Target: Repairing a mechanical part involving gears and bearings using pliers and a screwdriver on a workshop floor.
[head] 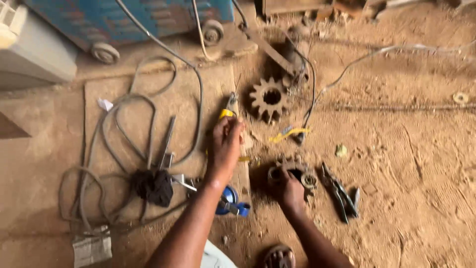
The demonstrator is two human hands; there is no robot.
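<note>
Gripped in left hand [224, 149]: yellow-handled pliers [229, 106], fingers wrapped round the handles, nose pointing away. Pressed under right hand [289, 191]: rusty metal part [297, 171] on dirt floor [421, 164], fingers curled over its near edge. Nearest: blue tool [230, 203] beside left forearm. Right of part: dark pliers [341, 193]. Left: black cloth [153, 186] on looped grey cable [124, 134]. Farther: 1 rusty toothed gear [270, 99]. Farthest: blue wheeled machine [134, 20].

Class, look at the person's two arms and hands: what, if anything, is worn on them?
Both forearms are bare, with no sleeves in view. The left hand and right hand wear no gloves, and no watch, bracelet or ring shows. The picture is too coarse to rule out small rings.
</note>
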